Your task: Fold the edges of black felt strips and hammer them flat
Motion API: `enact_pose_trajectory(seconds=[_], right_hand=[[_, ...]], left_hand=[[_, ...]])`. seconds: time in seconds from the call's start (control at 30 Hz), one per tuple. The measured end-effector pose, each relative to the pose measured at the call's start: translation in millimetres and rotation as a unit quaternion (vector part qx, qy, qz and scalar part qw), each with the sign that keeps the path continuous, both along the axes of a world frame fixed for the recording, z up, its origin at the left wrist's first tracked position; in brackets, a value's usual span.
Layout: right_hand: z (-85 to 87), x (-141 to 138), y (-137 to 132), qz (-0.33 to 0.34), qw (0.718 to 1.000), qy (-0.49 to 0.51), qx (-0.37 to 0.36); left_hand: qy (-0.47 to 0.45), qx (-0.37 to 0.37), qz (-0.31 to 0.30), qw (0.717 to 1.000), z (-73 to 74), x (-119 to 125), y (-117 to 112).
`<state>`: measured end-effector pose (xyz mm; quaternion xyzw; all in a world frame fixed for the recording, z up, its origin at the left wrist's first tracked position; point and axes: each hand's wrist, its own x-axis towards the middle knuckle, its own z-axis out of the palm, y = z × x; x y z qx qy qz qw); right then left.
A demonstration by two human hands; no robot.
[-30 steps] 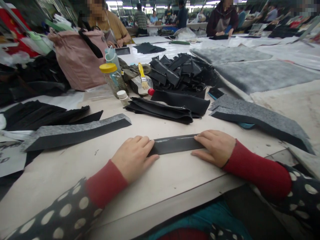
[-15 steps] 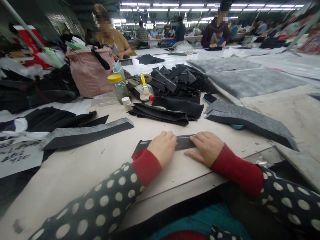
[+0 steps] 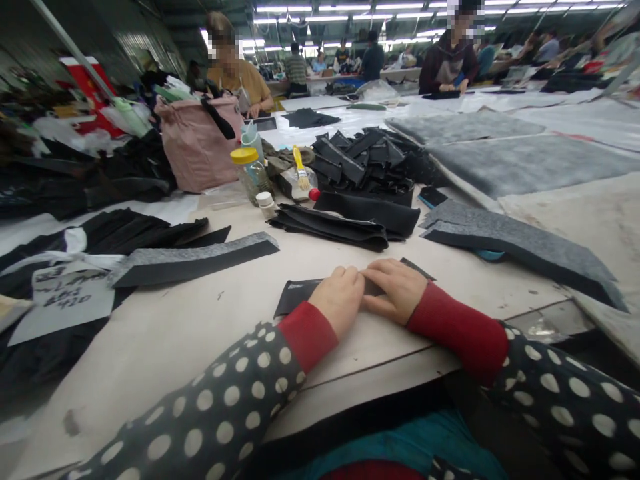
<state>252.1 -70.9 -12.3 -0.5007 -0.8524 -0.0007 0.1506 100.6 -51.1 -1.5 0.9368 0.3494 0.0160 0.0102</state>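
A narrow black fabric strip (image 3: 296,295) lies on the pale tabletop in front of me, its far right end showing beyond my right hand. My left hand (image 3: 340,299) is closed over the middle of the strip, fingertips pressed on it. Right beside it, my right hand (image 3: 396,291) grips the strip between thumb and fingers, its fingertips touching the left hand. The part of the strip under both hands is hidden. Just beyond lie folded black fabric pieces (image 3: 335,227).
A grey-and-black strip (image 3: 200,259) lies left, near a handwritten tag (image 3: 70,300). More strips (image 3: 520,240) are stacked right. Behind stand a yellow-lidded jar (image 3: 250,177), a small white bottle (image 3: 265,203), a brush (image 3: 301,170), a black fabric heap (image 3: 360,160) and a pink bag (image 3: 200,147).
My right hand has slid left along the strip until it meets my left hand, uncovering the strip's right end. The whole view has shifted slightly.
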Motion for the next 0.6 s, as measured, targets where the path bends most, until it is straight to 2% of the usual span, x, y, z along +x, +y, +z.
enact_pose_trajectory(seconds=[0.23,0.6], right_hand=[[1.9,0.5,-0.8,-0.022,0.999,-0.04,0.01],[-1.1,15.5,-5.7,-0.021,0.999,-0.022,0.029]], left_hand=[[0.02,0.005,-0.007,1.0,3.6,-12.9,3.8],[0.077,0.011,0.027,0.997,14.5,-60.9,4.7]])
